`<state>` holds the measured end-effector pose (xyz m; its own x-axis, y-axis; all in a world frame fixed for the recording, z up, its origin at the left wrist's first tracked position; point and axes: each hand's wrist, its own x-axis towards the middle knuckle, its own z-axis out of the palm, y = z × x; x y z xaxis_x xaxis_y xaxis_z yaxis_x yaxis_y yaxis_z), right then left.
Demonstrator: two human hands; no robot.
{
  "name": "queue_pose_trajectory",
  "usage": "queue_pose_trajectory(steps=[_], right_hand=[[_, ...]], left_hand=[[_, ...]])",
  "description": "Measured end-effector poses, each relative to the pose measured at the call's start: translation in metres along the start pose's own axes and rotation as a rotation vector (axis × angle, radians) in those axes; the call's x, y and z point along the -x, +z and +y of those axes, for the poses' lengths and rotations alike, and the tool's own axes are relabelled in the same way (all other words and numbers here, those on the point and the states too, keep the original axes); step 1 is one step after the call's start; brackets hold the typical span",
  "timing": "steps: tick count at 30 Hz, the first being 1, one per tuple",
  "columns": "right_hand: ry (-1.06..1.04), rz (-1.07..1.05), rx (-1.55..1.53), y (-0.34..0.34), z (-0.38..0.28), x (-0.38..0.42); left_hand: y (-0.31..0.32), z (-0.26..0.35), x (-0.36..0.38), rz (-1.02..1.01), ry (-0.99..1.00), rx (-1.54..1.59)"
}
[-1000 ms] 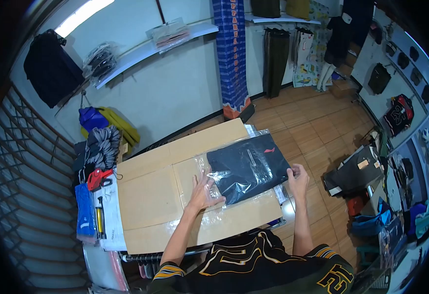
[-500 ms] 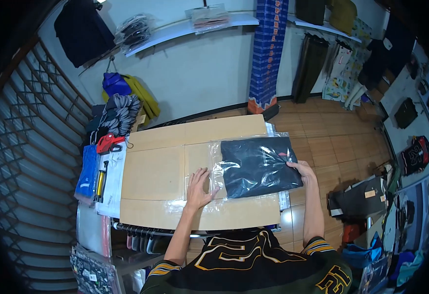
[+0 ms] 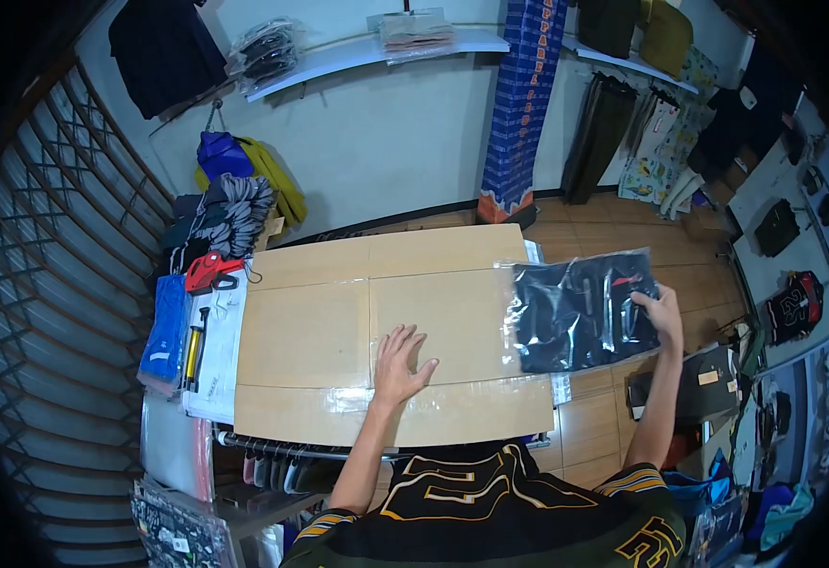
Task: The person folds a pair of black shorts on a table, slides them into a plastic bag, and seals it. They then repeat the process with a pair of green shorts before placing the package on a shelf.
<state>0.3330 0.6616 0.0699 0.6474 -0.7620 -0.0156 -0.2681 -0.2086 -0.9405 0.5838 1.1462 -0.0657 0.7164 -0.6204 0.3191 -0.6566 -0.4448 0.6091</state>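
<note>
A folded dark garment in a clear plastic bag hangs partly over the right end of the cardboard sheet. My right hand grips its right edge, thumb on top and the other fingers underneath. My left hand rests on the cardboard near its middle, fingers spread and holding nothing. A gap of bare cardboard lies between that hand and the bag.
At the table's left end are a red price-tag gun, a yellow-and-black tool and a blue plastic-wrapped package. Clothes hang on a rail under the front edge. A blue pillar stands behind.
My right hand has drawn the bagged garment to the right, partly past the cardboard's end. My left hand stays on the cardboard, now farther from the bag.
</note>
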Motion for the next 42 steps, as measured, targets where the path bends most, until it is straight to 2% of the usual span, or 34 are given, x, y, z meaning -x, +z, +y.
queue_pose_trajectory(steps=[3, 6, 12, 15, 18, 21, 24, 27, 28, 31, 32, 35, 36, 39, 40, 42], right_hand=[[-0.124, 0.008, 0.112, -0.016, -0.071, 0.028], [-0.253, -0.029, 0.073, -0.007, -0.134, 0.055], [-0.291, -0.121, 0.021, 0.043, -0.214, 0.103], [-0.286, -0.226, -0.095, 0.073, -0.239, 0.124], [-0.306, -0.351, -0.204, 0.098, -0.24, 0.126], [-0.285, -0.509, -0.22, 0.132, -0.237, 0.112], [-0.201, -0.644, -0.079, 0.169, -0.206, 0.073], [-0.265, -0.664, 0.226, 0.216, -0.167, 0.034], [-0.231, -0.647, 0.358, 0.232, -0.156, 0.023], [-0.476, -0.243, 0.597, 0.285, -0.119, 0.012], [-0.535, -0.099, 0.639, 0.298, -0.113, 0.019], [-0.502, -0.032, 0.372, 0.327, -0.076, 0.039], [-0.35, -0.098, 0.388, 0.326, -0.09, 0.065], [-0.336, 0.002, 0.216, 0.329, -0.039, 0.112], [-0.284, 0.05, 0.218, 0.326, -0.027, 0.134], [-0.178, 0.149, 0.225, 0.316, -0.009, 0.183]], left_hand=[[-0.001, -0.002, 0.0, 0.001, 0.005, 0.018], [-0.004, -0.002, 0.0, -0.031, 0.0, 0.014], [-0.007, -0.011, 0.004, -0.031, 0.04, 0.107], [-0.025, -0.007, 0.005, -0.101, -0.05, 0.427], [-0.028, -0.013, 0.019, -0.078, -0.176, 0.946], [-0.042, -0.026, 0.036, -0.066, -0.418, 1.585], [-0.054, -0.042, 0.056, 0.178, -0.507, 1.585], [-0.067, -0.074, 0.077, 0.135, -0.638, 1.346], [-0.068, -0.079, 0.08, 0.17, -0.639, 1.255], [-0.073, -0.08, 0.086, 0.164, -0.714, 1.361], [-0.075, -0.078, 0.087, 0.146, -0.727, 1.306], [-0.08, -0.079, 0.083, 0.077, -0.726, 1.195], [-0.073, -0.089, 0.085, 0.093, -0.716, 1.224], [-0.077, -0.081, 0.077, 0.192, -0.75, 1.134], [-0.08, -0.081, 0.074, 0.161, -0.77, 1.1], [-0.079, -0.089, 0.07, 0.124, -0.648, 0.952]])
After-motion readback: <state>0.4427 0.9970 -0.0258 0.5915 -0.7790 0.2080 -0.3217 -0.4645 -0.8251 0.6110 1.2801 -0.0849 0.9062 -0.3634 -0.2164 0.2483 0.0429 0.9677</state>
